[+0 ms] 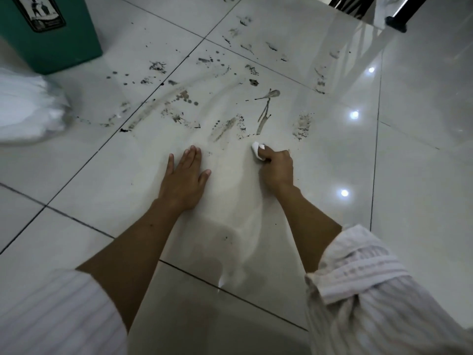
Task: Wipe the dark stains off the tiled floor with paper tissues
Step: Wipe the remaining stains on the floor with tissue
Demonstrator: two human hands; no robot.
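Dark stains (222, 129) are smeared and spattered across the glossy white tiled floor (128, 175), mostly beyond my hands. My right hand (277, 167) grips a small crumpled white paper tissue (257, 149) and holds it against the tile just below a streaky stain. My left hand (185, 175) lies flat on the floor with fingers straight, holding nothing. More spatter (303, 126) sits to the right of the tissue, and further marks (245, 34) run toward the back.
A green bin (51, 34) stands at the back left. A white plastic bag (28, 106) lies at the left edge. Dark furniture legs (395, 21) stand at the back right. Ceiling lights reflect on the tiles to the right.
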